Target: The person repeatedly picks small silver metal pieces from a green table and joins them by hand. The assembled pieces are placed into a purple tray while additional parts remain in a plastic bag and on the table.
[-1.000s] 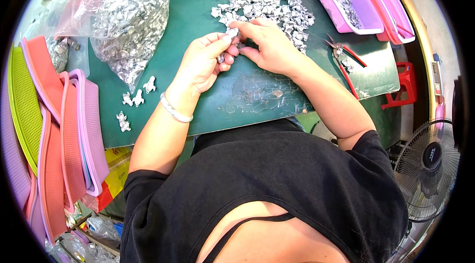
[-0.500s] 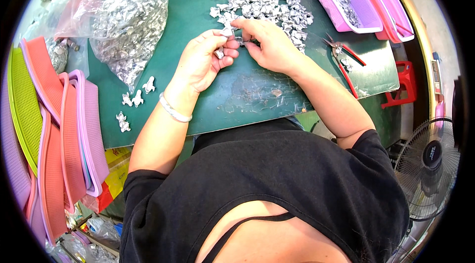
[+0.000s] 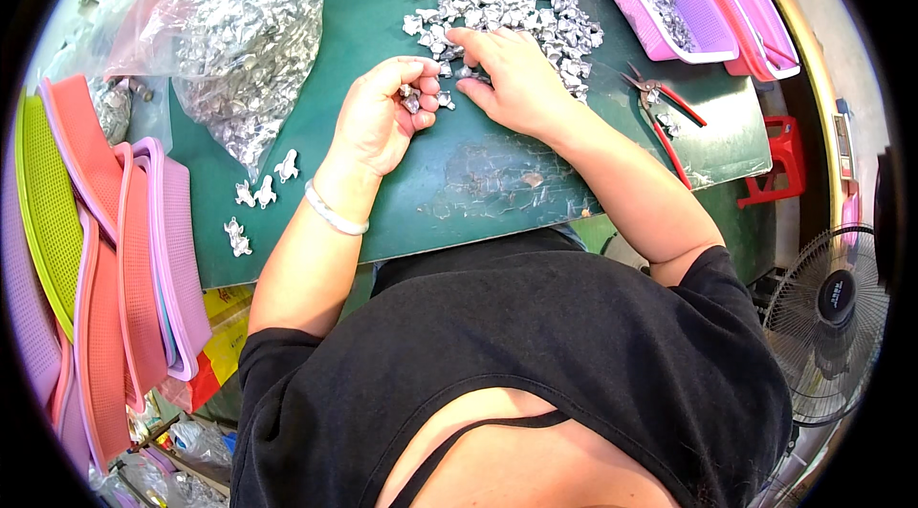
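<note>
Silver metal bits sit in my left hand (image 3: pixel 373 121), whose fingers curl around small silver pieces (image 3: pixel 410 99). One loose piece (image 3: pixel 446 100) is just beside those fingertips. My right hand (image 3: pixel 521 83) has its thumb and pointing finger spread apart. More silver shows by that thumb, but I can't tell if I'm pinching it, because my hand hides the rest.

Think of a clock with its middle between my hands. A big pile of silver pieces (image 3: pixel 516 6) is at one o'clock, on my green table (image 3: pixel 411 193). At two o'clock is a purple basket (image 3: pixel 612 1) with little grey bits inside. Pliers with red handles (image 3: pixel 648 95) lie open at three o'clock. A fan (image 3: pixel 834 317) stands at four o'clock. At eight o'clock, four silver animals (image 3: pixel 264 192) lie near my arm, and past them is a stack of baskets (image 3: pixel 105 317). A fat clear bag (image 3: pixel 258 49) full of silver sits at ten o'clock.
</note>
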`<state>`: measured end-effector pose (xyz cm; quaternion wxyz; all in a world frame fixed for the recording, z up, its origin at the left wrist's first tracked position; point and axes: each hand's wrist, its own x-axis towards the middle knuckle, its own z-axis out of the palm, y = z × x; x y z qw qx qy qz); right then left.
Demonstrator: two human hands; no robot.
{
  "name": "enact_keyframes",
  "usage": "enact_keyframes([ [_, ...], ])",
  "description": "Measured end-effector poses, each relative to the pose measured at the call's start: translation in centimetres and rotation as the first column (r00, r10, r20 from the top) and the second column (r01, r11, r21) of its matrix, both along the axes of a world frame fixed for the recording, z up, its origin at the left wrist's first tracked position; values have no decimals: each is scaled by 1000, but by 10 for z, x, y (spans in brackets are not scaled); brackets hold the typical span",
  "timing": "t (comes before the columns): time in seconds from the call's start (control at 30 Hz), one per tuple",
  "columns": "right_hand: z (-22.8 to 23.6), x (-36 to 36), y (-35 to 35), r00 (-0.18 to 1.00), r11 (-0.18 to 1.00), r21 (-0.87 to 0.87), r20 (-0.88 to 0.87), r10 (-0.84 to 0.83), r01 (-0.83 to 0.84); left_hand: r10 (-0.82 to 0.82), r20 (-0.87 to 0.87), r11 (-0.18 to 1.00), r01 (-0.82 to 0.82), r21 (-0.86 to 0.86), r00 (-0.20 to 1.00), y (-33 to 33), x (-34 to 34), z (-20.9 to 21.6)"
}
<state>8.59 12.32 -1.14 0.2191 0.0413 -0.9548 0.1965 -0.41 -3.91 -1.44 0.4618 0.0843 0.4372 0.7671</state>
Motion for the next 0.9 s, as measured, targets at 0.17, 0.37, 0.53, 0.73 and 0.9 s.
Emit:
enact_keyframes([
  [0.17, 0, 0, 2, 1000, 997, -75, -27, 15, -17, 14, -29, 999, -15, -46, 999, 2, 2, 3],
  [0.37, 6, 4, -1, 984, 916, -372, -142, 107, -153, -22, -101, 985, 5, -172, 995, 4, 8, 11],
  [0.53, 10, 5, -5, 967, 879, -416, -189, 168, -234, -50, -140, 980, 22, -197, 989, 3, 13, 11],
  [0.73, 10, 6, -3, 963, 822, -504, -185, 195, -263, -107, -27, 987, 103, -127, 994, 3, 9, 11],
  [0.9, 11, 7, -5, 968, 791, -557, -142, 209, -253, -131, 67, 986, 137, -91, 989, 1, 7, 9],
])
